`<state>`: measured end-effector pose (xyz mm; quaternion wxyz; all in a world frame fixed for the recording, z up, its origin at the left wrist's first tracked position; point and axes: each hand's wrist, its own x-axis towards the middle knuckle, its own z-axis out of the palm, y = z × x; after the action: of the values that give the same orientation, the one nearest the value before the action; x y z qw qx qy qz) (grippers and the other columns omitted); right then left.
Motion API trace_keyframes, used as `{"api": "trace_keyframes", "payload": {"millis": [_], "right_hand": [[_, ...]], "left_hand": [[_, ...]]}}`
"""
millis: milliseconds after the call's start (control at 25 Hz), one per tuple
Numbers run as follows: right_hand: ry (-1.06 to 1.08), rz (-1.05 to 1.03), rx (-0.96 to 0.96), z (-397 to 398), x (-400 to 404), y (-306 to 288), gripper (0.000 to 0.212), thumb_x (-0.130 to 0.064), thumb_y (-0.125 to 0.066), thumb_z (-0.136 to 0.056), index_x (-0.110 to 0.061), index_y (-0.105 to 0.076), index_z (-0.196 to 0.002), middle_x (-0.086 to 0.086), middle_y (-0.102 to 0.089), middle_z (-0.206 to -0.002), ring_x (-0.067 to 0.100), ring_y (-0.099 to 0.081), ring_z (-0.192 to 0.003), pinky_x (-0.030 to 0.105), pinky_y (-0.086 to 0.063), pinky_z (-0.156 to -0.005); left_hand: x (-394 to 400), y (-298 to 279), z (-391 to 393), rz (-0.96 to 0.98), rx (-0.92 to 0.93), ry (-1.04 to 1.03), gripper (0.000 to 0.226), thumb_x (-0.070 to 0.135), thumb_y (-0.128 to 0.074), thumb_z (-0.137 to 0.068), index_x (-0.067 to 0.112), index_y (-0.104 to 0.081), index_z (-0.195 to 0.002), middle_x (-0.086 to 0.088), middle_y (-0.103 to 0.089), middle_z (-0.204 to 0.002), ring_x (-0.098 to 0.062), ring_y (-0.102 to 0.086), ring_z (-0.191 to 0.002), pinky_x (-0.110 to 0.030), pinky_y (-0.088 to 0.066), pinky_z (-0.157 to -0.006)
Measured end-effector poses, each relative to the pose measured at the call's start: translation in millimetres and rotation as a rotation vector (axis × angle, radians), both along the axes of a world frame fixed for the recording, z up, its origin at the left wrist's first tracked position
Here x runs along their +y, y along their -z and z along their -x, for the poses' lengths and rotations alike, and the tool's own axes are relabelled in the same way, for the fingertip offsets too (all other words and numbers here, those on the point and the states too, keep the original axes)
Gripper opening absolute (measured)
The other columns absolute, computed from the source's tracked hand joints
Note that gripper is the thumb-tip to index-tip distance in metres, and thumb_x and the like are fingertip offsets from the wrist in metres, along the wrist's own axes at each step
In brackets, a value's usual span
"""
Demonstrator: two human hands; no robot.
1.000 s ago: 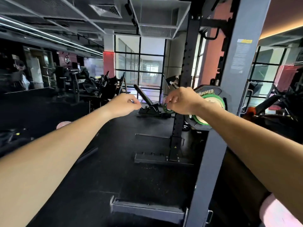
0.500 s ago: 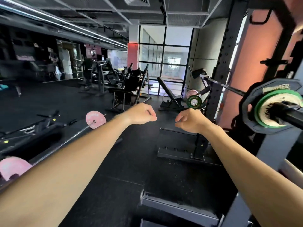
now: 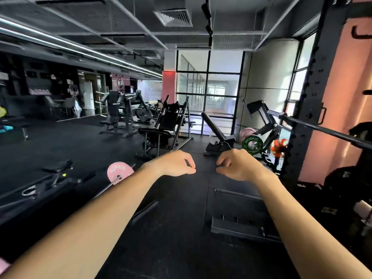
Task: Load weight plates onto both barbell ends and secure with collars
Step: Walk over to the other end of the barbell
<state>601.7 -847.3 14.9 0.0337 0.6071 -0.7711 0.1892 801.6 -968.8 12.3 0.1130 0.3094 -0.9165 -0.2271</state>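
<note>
- Left hand point(image 3: 177, 165) and right hand point(image 3: 237, 166) hang in mid-air, fingers loosely curled, holding nothing.
- Green plate point(image 3: 252, 144) reading "ROGUE" sits on the far end of the barbell point(image 3: 326, 130) in the rack point(image 3: 310, 109).
- Pink plate point(image 3: 120, 171) lies lower left; its lettering is blurred.

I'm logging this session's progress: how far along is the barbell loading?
Done: a green plate sits on the racked barbell's far end. In hand: nothing; left hand and right hand hover empty. Left: the near end is out of frame, and no collar is discernible.
</note>
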Motion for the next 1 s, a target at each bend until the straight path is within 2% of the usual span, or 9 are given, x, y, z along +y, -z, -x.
{"api": "trace_keyframes", "payload": {"millis": [120,280,440,560,640,680,760,920,1000], "right_hand": [[-0.008,-0.019,0.002,9.8,-98.9,4.7,0.021,-0.031,-0.073,-0.084,-0.023,-0.076,-0.103,-0.006,-0.071,-0.09,0.02,-0.068,-0.096,0.032,-0.054,-0.089],[0.049,-0.05,-0.018,33.4,-219.0,23.0,0.021,-0.031,-0.074,-0.083,-0.025,-0.076,-0.103,-0.005,-0.072,-0.09,0.02,-0.069,-0.097,0.028,-0.053,-0.089],[0.15,-0.018,-0.082,60.5,-327.2,25.8,0.021,-0.029,-0.074,-0.084,-0.025,-0.076,-0.105,-0.008,-0.066,-0.085,0.016,-0.063,-0.091,0.02,-0.043,-0.08],[0.244,0.022,-0.121,87.7,-386.6,19.9,0.008,-0.03,-0.074,-0.083,-0.036,-0.068,-0.084,-0.006,-0.066,-0.085,0.019,-0.065,-0.089,0.02,-0.042,-0.076],[0.294,0.032,-0.141,113.3,-426.7,15.8,0.014,-0.032,-0.075,-0.082,-0.037,-0.063,-0.076,-0.005,-0.067,-0.085,0.02,-0.066,-0.088,0.02,-0.042,-0.073],[0.318,0.03,-0.141,125.9,-445.8,14.0,0.007,-0.033,-0.075,-0.083,-0.035,-0.067,-0.083,-0.005,-0.068,-0.087,0.018,-0.064,-0.087,0.02,-0.042,-0.073],[0.345,0.021,-0.146,158.5,-486.1,14.9,0.018,-0.033,-0.074,-0.085,-0.026,-0.074,-0.102,-0.005,-0.069,-0.09,0.016,-0.063,-0.088,0.022,-0.045,-0.074],[0.365,0.049,-0.152,237.4,-569.6,29.8,0.027,-0.033,-0.073,-0.085,-0.024,-0.075,-0.111,-0.002,-0.073,-0.1,0.02,-0.068,-0.101,0.026,-0.051,-0.082],[0.37,0.034,-0.15,286.4,-614.2,38.1,0.029,-0.032,-0.072,-0.086,-0.022,-0.074,-0.114,0.0,-0.074,-0.108,0.02,-0.067,-0.103,0.028,-0.052,-0.088]], "left_hand": [[-90.1,0.9,11.7,-0.009,0.04,0.006,0.02,0.042,-0.064,-0.089,0.032,-0.07,-0.106,0.007,-0.071,-0.104,-0.012,-0.067,-0.094,-0.031,-0.052,-0.088],[-221.2,10.7,30.0,0.013,0.056,0.032,0.019,0.041,-0.065,-0.089,0.032,-0.071,-0.104,0.007,-0.071,-0.104,-0.009,-0.066,-0.094,-0.033,-0.053,-0.091],[-359.6,8.2,60.7,0.0,0.084,0.058,0.018,0.039,-0.068,-0.088,0.03,-0.071,-0.103,0.005,-0.071,-0.104,-0.011,-0.066,-0.095,-0.03,-0.052,-0.088],[-440.8,-1.4,95.9,-0.003,0.12,0.077,0.016,0.038,-0.069,-0.087,0.03,-0.07,-0.1,0.007,-0.072,-0.099,-0.012,-0.065,-0.089,-0.03,-0.051,-0.085],[-491.1,-4.6,128.1,0.001,0.129,0.106,0.014,0.038,-0.071,-0.086,0.03,-0.071,-0.097,0.009,-0.072,-0.095,-0.012,-0.065,-0.084,-0.028,-0.05,-0.08],[-514.4,-4.3,145.6,-0.004,0.124,0.122,0.015,0.037,-0.072,-0.086,0.028,-0.072,-0.098,0.007,-0.072,-0.094,-0.011,-0.065,-0.082,-0.024,-0.049,-0.076],[-560.1,-3.3,183.8,-0.001,0.113,0.149,0.017,0.033,-0.072,-0.088,0.023,-0.072,-0.101,0.003,-0.073,-0.095,-0.007,-0.063,-0.078,-0.018,-0.043,-0.066],[-651.0,7.1,273.4,0.014,0.121,0.18,0.016,0.037,-0.071,-0.086,0.028,-0.073,-0.099,0.006,-0.074,-0.094,-0.012,-0.068,-0.09,-0.021,-0.048,-0.077],[-697.8,11.5,331.9,0.011,0.108,0.207,0.016,0.037,-0.071,-0.087,0.027,-0.072,-0.1,0.005,-0.074,-0.096,-0.013,-0.068,-0.091,-0.02,-0.047,-0.074]]}}
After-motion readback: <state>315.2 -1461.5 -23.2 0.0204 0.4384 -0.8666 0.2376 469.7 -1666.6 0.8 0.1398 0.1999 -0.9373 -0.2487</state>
